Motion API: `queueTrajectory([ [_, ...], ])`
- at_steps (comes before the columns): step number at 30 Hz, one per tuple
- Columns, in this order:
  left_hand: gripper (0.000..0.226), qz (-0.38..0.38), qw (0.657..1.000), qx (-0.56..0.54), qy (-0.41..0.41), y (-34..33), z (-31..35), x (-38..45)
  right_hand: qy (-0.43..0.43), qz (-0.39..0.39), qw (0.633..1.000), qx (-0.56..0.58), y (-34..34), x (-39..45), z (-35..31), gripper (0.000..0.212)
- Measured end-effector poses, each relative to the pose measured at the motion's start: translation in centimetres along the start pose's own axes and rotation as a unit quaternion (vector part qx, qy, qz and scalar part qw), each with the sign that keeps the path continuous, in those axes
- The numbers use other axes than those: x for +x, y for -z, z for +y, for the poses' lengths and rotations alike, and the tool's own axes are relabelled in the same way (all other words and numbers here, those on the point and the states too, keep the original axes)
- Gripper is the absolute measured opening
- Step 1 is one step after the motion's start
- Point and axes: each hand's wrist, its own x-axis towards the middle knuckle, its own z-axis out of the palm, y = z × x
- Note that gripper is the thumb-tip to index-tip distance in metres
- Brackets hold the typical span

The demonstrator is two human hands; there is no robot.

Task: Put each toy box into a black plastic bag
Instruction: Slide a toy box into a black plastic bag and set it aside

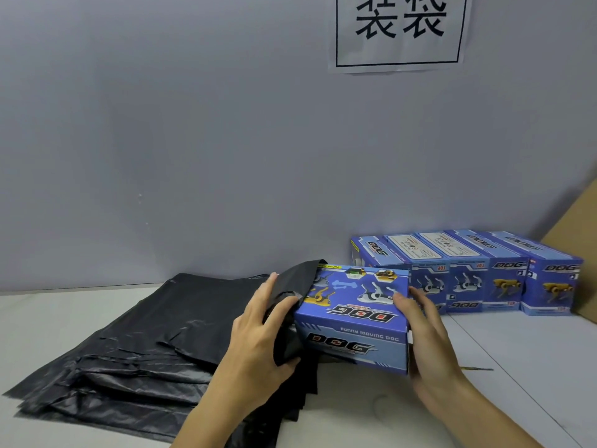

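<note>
Head view. We see the left hand [258, 328] gripping the mouth of a black plastic bag [292, 286], its thumb inside the opening and its fingers over the outer film. The right hand [423, 337] holds the right end of a blue toy box [352, 318], fingers wrapped on its far side. The box's left end sits just inside the bag's mouth; most of the box remains outside, above the white table [517, 357]. Under and left of the hands lies a stack of flat black bags [129, 350]. Behind the box, a row of five more toy boxes [478, 273] stands against the grey wall [193, 140], which bears a paper sign [399, 30].
</note>
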Motion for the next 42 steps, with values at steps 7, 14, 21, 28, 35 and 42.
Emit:
queueTrajectory([
  [7,0.078,0.017,0.998,0.048,-0.029,-0.5,0.9,-0.2,-0.012,-0.028,0.999,-0.015,-0.7,-0.7,0.2,0.055],
  [14,0.080,-0.004,0.998,0.034,-0.054,-1.2,2.1,-0.5,-0.019,-0.019,0.999,-0.025,-1.1,-0.9,1.3,0.051],
  [21,0.069,0.000,0.997,-0.060,0.044,0.2,2.6,-0.2,-0.011,-0.021,1.000,-0.016,-0.9,-0.8,0.8,0.055],
  [28,0.074,-0.070,0.997,-0.037,0.013,-0.6,4.1,-0.4,-0.003,-0.027,0.999,-0.035,-1.4,-1.5,1.5,0.059],
  [35,0.057,0.013,0.992,-0.126,0.005,-0.6,4.6,-0.3,-0.011,-0.028,1.000,-0.005,-1.9,-1.7,1.5,0.054],
  [42,0.012,0.339,0.884,-0.219,0.237,0.0,4.2,0.7,0.003,-0.022,0.998,0.058,-1.8,-1.8,0.9,0.068],
])
